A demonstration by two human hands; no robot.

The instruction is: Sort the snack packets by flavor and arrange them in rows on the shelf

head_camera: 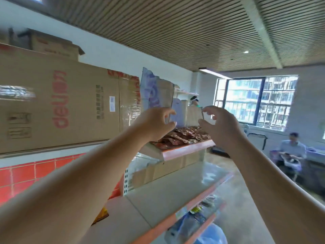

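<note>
I start with the shelf: its orange-edged top board lies just below and between both hands. It carries a loose heap of brown-red snack packets, unsorted and overlapping, directly under the gap between my hands. A lower shelf board, pale and bare in the middle, runs beneath my forearms. Further down its tiers are more packets, too blurred to name. The room has a slatted ceiling, a concrete floor and a barred window beyond the right hand.

My left hand and right hand are raised side by side with fingers curled toward each other. Between them an upright cardboard panel stands behind the heap. The fingertips of each hand sit at its side edges, but I cannot tell whether either one grips it or merely hovers close.

Left of the left hand a large cardboard box fills the wall side, above red tiles. A purple-printed bag leans just above the left hand. Well off to the right of the right hand a seated person handles something in their lap.
</note>
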